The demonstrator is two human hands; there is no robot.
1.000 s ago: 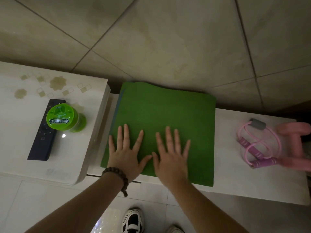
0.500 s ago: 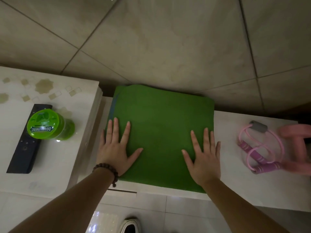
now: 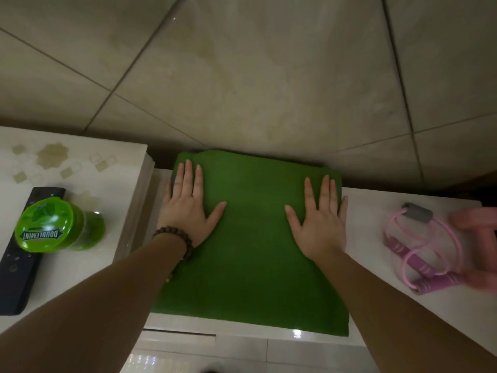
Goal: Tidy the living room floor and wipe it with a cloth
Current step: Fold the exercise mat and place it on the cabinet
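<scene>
A folded green cloth [image 3: 252, 246] lies flat on a low white cabinet top [image 3: 376, 300], its far edge against the tiled wall. My left hand [image 3: 189, 208] presses flat on the cloth's far left part, fingers straight and spread, a bead bracelet at the wrist. My right hand [image 3: 318, 219] lies flat near the cloth's far right edge, fingers straight, the little finger just over the edge. Neither hand holds anything.
A higher white unit [image 3: 80, 265] on the left carries a dark remote control [image 3: 20, 265] and a green Doublemint gum jar [image 3: 53, 227]. On the right lie a pink resistance band [image 3: 422, 254] and a pink dumbbell [image 3: 481, 243]. Beige wall tiles [image 3: 242, 76] rise behind.
Both hands have slid apart from the cloth's middle toward its left and right sides, then farther toward the wall. The cloth stays flat in place.
</scene>
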